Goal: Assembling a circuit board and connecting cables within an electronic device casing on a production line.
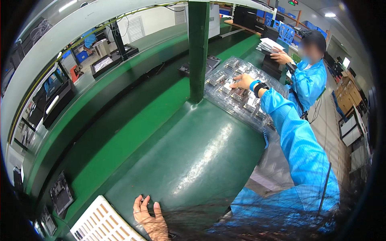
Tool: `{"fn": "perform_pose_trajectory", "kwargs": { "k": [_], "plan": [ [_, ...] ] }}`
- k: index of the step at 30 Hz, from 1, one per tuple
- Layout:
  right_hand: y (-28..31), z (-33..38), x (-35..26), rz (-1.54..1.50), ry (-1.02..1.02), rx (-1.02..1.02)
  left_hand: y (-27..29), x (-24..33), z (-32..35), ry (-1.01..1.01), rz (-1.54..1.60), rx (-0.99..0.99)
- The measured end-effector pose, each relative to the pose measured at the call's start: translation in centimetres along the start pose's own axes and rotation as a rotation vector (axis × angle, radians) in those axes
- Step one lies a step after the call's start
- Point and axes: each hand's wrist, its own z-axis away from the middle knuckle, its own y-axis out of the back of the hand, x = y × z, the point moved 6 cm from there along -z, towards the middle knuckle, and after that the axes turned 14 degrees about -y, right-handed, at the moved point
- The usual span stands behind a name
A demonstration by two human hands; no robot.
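Note:
My right arm in a blue sleeve stretches far forward. My right hand (242, 81), with a blue wrist strap, reaches over a clear plastic tray (231, 113) at the far right of the bench. Its fingers bend down and close on a small electronic part among several metallic and board-like parts in the tray. Near the front edge my left hand (150, 220) hovers with curled fingers and thumb. Something small and dark shows between its fingertips, too small to name. Beside that hand is a white slotted tray (105, 221), with a few dark pieces in its corner slots.
A green post (199, 52) rises from the bench beside the clear tray. Along the left runs a sunken green conveyor (132, 128), with dark device frames (61, 193) at its near end. A co-worker (307, 80) in blue holds thin white items at the far right.

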Motion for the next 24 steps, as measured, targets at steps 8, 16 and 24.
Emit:
{"fn": "perform_pose_trajectory", "kwargs": {
  "k": [8,16,24],
  "plan": [
    [1.0,2.1,-5.7,0.008,0.058,0.094,-6.6,-11.5,8.7,-0.427,-0.491,0.153],
    [1.9,-1.1,-5.3,0.062,0.152,0.201,0.0,0.7,-0.2,-0.667,-0.863,0.099],
    [-0.1,-3.0,-6.4,0.028,0.034,0.081,5.4,6.8,-2.3,-0.012,-0.048,0.04]
  ]
}}
